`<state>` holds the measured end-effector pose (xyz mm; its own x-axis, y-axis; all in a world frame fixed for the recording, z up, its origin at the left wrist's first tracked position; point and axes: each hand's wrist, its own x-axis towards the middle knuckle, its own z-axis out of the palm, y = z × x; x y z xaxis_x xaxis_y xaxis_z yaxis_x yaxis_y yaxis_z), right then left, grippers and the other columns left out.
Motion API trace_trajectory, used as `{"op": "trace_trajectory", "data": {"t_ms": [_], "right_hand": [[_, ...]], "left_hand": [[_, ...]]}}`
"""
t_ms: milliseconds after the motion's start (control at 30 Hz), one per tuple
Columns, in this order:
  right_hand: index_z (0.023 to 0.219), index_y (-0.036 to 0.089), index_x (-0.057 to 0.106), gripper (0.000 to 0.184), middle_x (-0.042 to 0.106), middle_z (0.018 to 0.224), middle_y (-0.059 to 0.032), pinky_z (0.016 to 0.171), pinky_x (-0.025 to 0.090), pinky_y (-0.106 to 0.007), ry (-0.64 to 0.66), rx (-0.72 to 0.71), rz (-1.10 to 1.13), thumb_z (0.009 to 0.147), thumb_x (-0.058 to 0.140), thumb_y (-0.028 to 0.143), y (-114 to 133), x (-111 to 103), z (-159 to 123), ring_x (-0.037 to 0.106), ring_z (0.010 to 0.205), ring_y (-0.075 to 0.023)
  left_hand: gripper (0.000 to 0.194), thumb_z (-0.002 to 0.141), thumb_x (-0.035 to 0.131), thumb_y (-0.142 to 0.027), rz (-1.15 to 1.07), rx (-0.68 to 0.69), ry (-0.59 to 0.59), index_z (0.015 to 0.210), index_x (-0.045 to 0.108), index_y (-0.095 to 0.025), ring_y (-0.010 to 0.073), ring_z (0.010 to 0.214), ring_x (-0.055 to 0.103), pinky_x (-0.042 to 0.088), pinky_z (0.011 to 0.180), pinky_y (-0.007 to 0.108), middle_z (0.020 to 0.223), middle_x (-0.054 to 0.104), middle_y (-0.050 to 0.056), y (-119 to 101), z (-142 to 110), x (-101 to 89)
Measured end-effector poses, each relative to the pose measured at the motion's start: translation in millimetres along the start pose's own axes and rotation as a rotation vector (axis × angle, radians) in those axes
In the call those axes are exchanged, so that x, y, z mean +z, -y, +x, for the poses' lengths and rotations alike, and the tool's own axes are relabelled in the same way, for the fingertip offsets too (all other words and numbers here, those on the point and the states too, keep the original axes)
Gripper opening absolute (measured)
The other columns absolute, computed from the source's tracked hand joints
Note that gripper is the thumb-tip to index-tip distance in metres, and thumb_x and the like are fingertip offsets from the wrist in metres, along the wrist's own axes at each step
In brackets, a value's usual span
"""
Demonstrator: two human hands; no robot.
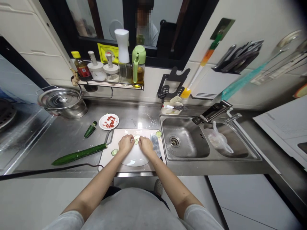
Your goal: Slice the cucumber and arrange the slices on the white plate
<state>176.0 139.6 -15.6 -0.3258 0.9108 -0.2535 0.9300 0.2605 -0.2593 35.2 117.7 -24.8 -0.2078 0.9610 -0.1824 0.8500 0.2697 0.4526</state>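
Observation:
My left hand point(126, 143) and my right hand point(145, 145) are over the far part of a white plate point(134, 159), fingers closed in a pinch. Between their fingertips are thin cucumber slices point(136, 139), held near the plate's far rim. The plate rests on a pale cutting board point(109, 159). Beside my right hand a broad-bladed kitchen knife point(155, 145) lies flat, its dark handle partly hidden by my forearm. More cucumber slices lie on the board, one stack point(114, 152) left of the plate and another point(158, 134) at the far right corner.
A long cucumber point(79, 154) and a cut cucumber piece point(90, 130) lie to the left. Behind them stands a small plate of chopped red pieces point(109, 122). A lidded steel pot point(72, 107) is at back left, a double sink point(184, 156) at right, a condiment shelf point(112, 84) behind.

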Motion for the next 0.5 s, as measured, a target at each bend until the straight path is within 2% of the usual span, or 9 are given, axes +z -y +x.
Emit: {"op": "trace_trajectory", "data": {"t_ms": [300,500], "right_hand": [[0.104,0.020,0.059,0.017,0.067,0.105,-0.0091,0.074,0.039,-0.028,0.004,0.022,0.005,0.093,0.049,0.028,3,7,-3,0.060,0.099,-0.0214],[0.101,0.020,0.062,0.020,0.069,0.100,-0.0084,0.069,0.035,-0.026,-0.027,0.030,0.062,0.094,0.046,0.030,3,-2,-13,0.062,0.093,-0.0203]], "left_hand": [[0.017,0.083,0.053,-0.026,0.013,0.010,-0.003,0.093,0.067,-0.025,0.0199,0.090,0.059,0.040,0.072,0.027,0.094,0.067,0.004,2,0,3.0],[0.018,0.085,0.052,-0.028,-0.071,0.025,-0.059,0.094,0.067,-0.025,0.0191,0.092,0.060,0.040,0.074,0.027,0.094,0.068,0.003,-1,-7,-8.5]]}}
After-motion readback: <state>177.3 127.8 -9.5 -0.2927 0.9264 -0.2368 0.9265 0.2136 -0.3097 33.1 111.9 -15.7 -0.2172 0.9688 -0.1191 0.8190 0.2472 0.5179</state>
